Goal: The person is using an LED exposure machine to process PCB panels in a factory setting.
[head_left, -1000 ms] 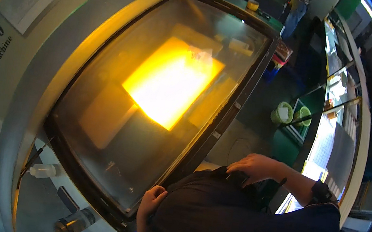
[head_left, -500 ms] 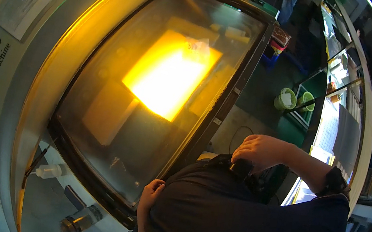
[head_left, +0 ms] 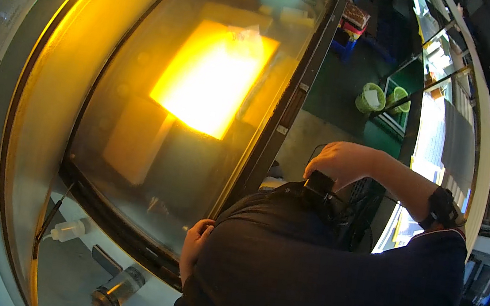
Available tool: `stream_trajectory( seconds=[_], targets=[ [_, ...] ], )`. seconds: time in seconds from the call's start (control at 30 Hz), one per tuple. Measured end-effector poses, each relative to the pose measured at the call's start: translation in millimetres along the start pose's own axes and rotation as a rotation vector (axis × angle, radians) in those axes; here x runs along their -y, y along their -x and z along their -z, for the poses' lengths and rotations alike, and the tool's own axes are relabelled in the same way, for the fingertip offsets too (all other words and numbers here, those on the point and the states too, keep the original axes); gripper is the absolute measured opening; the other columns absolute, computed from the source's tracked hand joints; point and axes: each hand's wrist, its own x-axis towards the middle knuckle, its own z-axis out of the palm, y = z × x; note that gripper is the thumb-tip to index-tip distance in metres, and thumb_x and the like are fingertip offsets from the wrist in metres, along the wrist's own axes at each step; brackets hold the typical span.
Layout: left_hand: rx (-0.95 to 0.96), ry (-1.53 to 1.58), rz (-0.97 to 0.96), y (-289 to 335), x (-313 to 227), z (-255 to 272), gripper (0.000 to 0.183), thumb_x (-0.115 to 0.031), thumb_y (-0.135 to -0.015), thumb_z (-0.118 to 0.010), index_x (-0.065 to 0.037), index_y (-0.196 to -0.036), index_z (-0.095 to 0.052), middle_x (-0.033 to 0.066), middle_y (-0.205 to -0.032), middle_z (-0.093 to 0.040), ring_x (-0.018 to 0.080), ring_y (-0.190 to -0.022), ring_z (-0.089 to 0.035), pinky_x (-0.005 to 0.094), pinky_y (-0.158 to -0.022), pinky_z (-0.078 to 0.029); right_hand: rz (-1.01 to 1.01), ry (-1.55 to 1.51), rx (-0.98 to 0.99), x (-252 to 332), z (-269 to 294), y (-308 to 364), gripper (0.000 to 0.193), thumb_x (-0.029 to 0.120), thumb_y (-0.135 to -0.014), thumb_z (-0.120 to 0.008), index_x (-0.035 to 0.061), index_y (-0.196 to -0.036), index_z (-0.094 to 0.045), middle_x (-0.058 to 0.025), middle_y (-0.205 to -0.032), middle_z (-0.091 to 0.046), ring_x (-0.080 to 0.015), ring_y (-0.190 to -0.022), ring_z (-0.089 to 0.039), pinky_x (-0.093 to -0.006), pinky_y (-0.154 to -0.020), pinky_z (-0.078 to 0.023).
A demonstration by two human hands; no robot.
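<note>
My right hand (head_left: 342,163) is at the right side of my waist, its fingers bent down against a small black box (head_left: 319,185) with cables on it. The thumb is hidden. My left hand (head_left: 196,243) lies by the near corner of the machine's dark frame (head_left: 283,121), its fingers curled and partly covered by my dark shirt. What those fingers touch does not show. Inside the frame, a bright yellow glowing rectangle (head_left: 214,81) shines under a clear, slightly hazy sheet (head_left: 188,164). A duller pale panel (head_left: 137,145) lies beside the glow.
The machine's raised lid (head_left: 61,67) curves along the left. Below it are a gas strut (head_left: 49,220) and a clear cylindrical filter (head_left: 118,291). Green buckets (head_left: 371,98) stand on the floor to the right, near a brightly lit bench (head_left: 430,134). A stacked load (head_left: 354,19) sits farther off.
The whole view has shifted, so the machine sits higher and farther left. My right hand is higher, and more of the black box shows. My left hand stays by the frame corner.
</note>
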Motion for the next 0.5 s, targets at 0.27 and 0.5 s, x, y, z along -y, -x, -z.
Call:
stream_trajectory(
  seconds=[0.27,0.5],
  targets=[
    [0.074,0.006,-0.005,-7.2,20.5,9.9,0.028,-0.02,-0.095,-0.057,0.002,-0.113,-0.061,0.012,-0.093,-0.068,0.0182,-0.084,-0.063,0.0313,-0.076,-0.05,-0.139,-0.175,0.057,-5.1,-9.0,0.9,0.067,0.028,-0.061,-0.088,0.0191,-0.12,-0.059,-0.0064,-0.111,-0.067,-0.0313,-0.107,-0.062,-0.0421,-0.089,-0.048],
    [0.074,0.032,0.008,-7.3,19.5,8.9,0.028,-0.019,-0.095,-0.057,0.002,-0.114,-0.06,0.0108,-0.092,-0.067,0.017,-0.084,-0.061,0.0302,-0.077,-0.049,-0.098,-0.286,0.008,-17.7,-18.5,1.7,0.068,0.03,-0.06,-0.089,0.0182,-0.119,-0.058,-0.0074,-0.11,-0.068,-0.0317,-0.105,-0.063,-0.0421,-0.088,-0.049]
  ],
)
